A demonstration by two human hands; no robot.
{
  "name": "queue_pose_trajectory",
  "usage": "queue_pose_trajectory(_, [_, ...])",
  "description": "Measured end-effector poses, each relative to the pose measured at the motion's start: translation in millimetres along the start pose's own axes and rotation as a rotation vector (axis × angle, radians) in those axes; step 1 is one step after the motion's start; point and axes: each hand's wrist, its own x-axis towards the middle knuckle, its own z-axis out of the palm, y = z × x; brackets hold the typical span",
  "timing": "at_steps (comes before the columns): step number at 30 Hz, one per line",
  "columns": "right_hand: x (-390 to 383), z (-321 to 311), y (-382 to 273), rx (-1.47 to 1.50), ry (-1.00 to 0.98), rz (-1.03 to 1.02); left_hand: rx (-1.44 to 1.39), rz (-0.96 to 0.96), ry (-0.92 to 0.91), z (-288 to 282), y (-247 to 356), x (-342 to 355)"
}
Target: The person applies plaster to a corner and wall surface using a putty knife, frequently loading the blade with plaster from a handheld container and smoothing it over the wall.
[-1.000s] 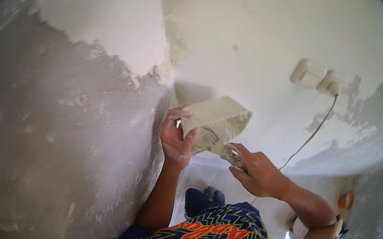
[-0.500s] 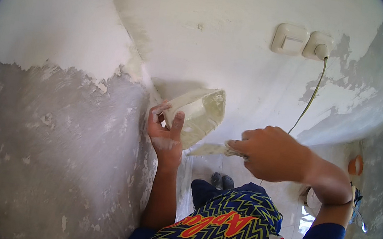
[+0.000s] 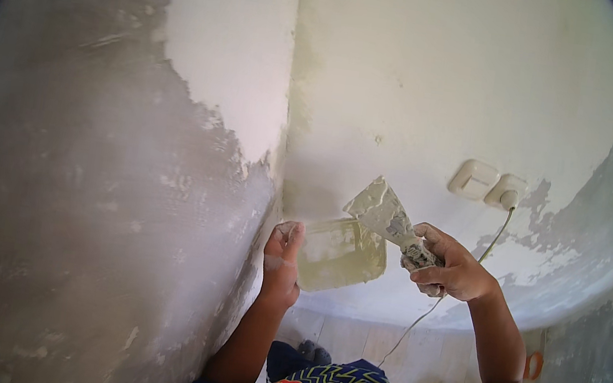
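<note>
My left hand [image 3: 283, 262] grips the left rim of a pale rectangular plastic tub [image 3: 339, 267], thumb inside the edge. The tub is tilted so its inside shows, smeared with whitish filler. Wrapped round the crusted handle of a putty knife [image 3: 385, 213] is my right hand [image 3: 452, 265]. The broad blade points up and left above the tub's far right corner, coated with pale filler. Whether blade and rim touch, I cannot tell. Both hands have white residue on the skin.
Ahead is a whitish wall [image 3: 385, 62], meeting a patchy grey wall [image 3: 90, 186] at a corner on my left. A light switch [image 3: 474, 179] and a socket [image 3: 508, 192] with a plugged-in cable [image 3: 498, 236] are at right. An orange ring-shaped thing [image 3: 534, 366] is low at right.
The putty knife has risen from beside the tub's lower right to above it, its loaded blade now turned up. The tub has tipped to show its inside, and the view has shifted upward.
</note>
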Motion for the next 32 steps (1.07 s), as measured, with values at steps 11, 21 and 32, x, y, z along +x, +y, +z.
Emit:
queue_pose_trajectory(11, [69.2, 16.7, -70.3, -1.301, 0.321, -0.75, -0.067, -0.048, 0.031, -15.2, -5.1, 11.4])
queue_pose_trajectory(21, [120.3, 19.5, -63.8, -1.691, 0.589, -0.995, -0.091, -0.074, 0.047, -20.7, -7.5, 14.5])
queue_pose_trajectory(32, [24.8, 31.9, 30.3, -0.867, 0.498, -0.46, -0.315, -0.113, 0.034, -7.4, -24.6, 15.1])
